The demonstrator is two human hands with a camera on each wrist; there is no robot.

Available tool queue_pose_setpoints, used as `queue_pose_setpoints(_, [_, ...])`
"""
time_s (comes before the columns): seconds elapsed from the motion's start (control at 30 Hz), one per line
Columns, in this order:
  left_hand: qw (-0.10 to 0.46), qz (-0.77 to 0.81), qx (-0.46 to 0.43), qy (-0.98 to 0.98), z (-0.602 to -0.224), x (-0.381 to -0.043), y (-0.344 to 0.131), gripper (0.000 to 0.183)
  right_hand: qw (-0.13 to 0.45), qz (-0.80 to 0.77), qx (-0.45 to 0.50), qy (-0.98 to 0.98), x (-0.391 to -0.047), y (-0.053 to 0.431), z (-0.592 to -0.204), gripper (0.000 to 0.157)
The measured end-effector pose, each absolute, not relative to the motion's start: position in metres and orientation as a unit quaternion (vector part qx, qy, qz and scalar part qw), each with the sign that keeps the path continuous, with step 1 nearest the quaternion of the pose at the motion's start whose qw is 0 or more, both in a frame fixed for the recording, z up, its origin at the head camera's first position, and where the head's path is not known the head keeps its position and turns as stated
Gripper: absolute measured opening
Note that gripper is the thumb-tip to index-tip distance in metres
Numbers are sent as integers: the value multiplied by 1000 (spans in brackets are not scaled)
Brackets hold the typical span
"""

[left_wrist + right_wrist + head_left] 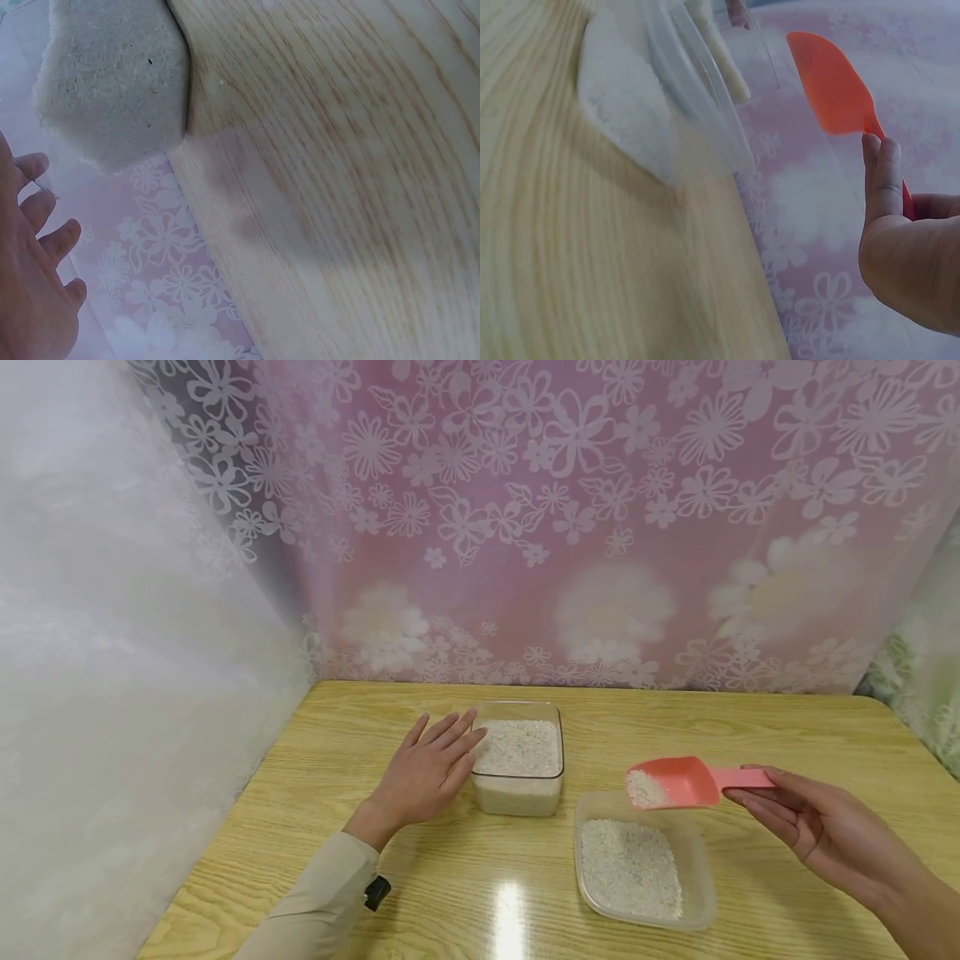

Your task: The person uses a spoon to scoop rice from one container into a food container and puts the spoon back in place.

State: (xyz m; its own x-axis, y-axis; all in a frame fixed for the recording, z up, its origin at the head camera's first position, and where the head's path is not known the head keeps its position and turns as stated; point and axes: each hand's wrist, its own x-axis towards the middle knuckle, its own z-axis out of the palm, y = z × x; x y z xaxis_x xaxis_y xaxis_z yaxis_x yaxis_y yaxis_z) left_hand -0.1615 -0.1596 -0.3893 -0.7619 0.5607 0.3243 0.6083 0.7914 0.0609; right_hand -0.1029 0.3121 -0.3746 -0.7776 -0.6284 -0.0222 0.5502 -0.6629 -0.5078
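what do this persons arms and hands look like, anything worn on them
The left arm wears a long, plain, pale beige sleeve ending at the wrist, with a small black object beside the cuff. The left hand and right hand are gloveless, and no sleeve shows on the visible right forearm.

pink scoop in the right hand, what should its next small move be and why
Probably tilt the pink scoop back slightly toward the right hand: its white grains lie bunched at the end farthest from that hand, where they could spill.
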Motion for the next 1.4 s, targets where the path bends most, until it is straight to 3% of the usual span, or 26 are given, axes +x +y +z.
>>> queue_pose_setpoints(0.43, [139, -97, -310, -935, -392, -162, -160, 47, 362, -892, -69, 262, -79, 356, -396, 55])
queue_pose_setpoints(0.83, [131, -105, -307, -937, -394, -163, -160, 47, 372, -874, -96, 298, -70, 365, -404, 53])
queue_pose_setpoints(1.13, [133, -111, -307, -936, -395, -162, -161, 47, 358, -870, -112, 321, -66, 367, -408, 55])
queue_pose_setpoints(1.4, [130, -118, -306, -936, -395, -162, -160, 46, 313, -862, -110, 383, -63, 366, -408, 55])
